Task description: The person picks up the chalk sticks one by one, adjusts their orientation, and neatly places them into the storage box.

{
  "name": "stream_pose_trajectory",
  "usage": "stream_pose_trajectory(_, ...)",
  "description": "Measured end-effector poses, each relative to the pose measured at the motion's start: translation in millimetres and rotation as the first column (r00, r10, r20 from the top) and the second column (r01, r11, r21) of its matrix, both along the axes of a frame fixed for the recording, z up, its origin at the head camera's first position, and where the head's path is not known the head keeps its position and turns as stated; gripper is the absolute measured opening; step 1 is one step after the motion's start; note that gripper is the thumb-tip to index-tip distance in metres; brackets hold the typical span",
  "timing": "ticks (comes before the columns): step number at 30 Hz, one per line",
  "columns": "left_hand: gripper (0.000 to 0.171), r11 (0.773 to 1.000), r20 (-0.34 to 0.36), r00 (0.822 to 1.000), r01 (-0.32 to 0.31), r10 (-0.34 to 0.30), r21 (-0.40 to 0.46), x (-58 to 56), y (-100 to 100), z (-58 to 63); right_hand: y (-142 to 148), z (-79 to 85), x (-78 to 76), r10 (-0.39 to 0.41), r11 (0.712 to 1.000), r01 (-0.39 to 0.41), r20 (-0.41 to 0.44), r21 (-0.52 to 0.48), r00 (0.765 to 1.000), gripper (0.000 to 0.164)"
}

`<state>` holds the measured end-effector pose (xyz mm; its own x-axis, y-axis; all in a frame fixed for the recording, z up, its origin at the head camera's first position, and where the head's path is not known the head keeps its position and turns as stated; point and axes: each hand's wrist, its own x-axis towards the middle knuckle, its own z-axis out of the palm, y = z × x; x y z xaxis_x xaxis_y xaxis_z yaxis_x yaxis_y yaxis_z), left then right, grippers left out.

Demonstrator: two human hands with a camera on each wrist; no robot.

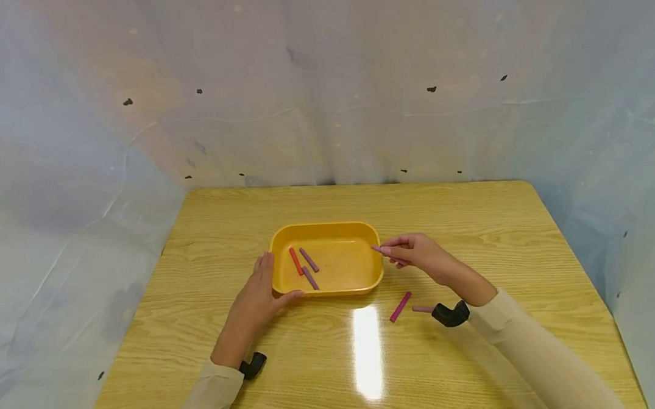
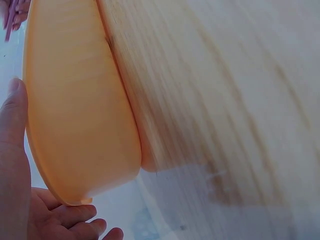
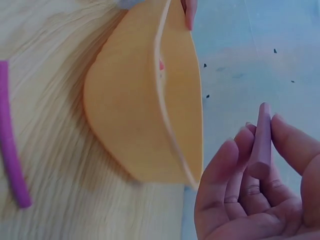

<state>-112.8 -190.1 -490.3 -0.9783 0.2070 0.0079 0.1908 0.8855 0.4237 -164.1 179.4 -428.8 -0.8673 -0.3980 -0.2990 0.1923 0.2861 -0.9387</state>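
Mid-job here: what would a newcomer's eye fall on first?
Probably the yellow, round-cornered, plastic-looking tray on the wood-grain table, with a slim red stick and two mauve sticks lying in its left half. Next, another slim mauve stick, pinched by the right hand at the tray's right rim.

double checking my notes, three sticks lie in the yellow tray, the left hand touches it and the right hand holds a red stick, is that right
Not quite: the stick in the right hand is mauve, not red, as the right wrist view shows. Three sticks do lie in the yellow tray, and the left hand touches it.
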Motion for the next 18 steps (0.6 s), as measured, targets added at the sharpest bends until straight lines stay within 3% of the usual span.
stream_pose_trajectory(12, 0.115, 1.000, -0.005, 1.000, 0.001, -0.001, -0.007, 1.0, 1, 1.8, -42, 4.5, -9.3, 0.032, 0.999, -0.032, 0.010, -0.026, 0.999, 0.034)
stream_pose_trajectory(18, 0.115, 1.000, 0.003, 1.000, -0.001, 0.001, -0.007, 0.5, 0, 2.0, -60, -0.7, -15.2, 0.032, 0.998, -0.030, 0.035, -0.052, 0.999, 0.033)
